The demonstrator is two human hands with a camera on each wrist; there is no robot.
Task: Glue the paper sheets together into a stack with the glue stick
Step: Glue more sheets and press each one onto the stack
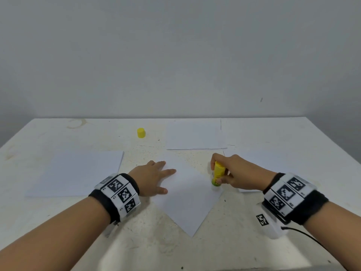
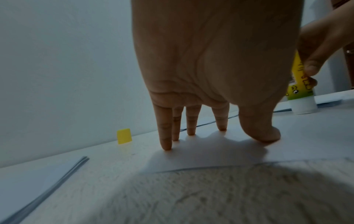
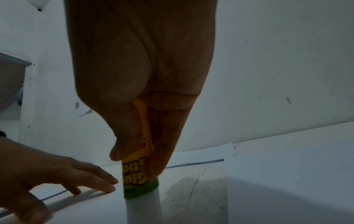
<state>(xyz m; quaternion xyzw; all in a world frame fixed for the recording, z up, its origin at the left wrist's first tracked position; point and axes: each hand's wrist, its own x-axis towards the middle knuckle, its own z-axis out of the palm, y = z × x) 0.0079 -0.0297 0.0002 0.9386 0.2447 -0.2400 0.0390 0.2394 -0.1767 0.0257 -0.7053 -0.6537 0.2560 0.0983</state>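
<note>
On the far left of the white table lies a pile of paper sheets, flat and apart from the hands. Behind it, near the back of the table, stands a little yellow cap, all by itself. Next comes the left hand. Its fingers are straight and spread out, and their tips and the thumb press down on the left side of one sheet of paper. This sheet lies in the middle of the table, turned so that one corner points at the person. Behind it, at the back, rests another white sheet, flat and apart. On the right side of the middle sheet stands the glue stick, yellow with a green band and a white end. The white end points down and touches the paper near its right corner. The right hand grips the glue stick, with the thumb on one side and the fingers curled round the other. More paper lies just beside and under the right hand.
</note>
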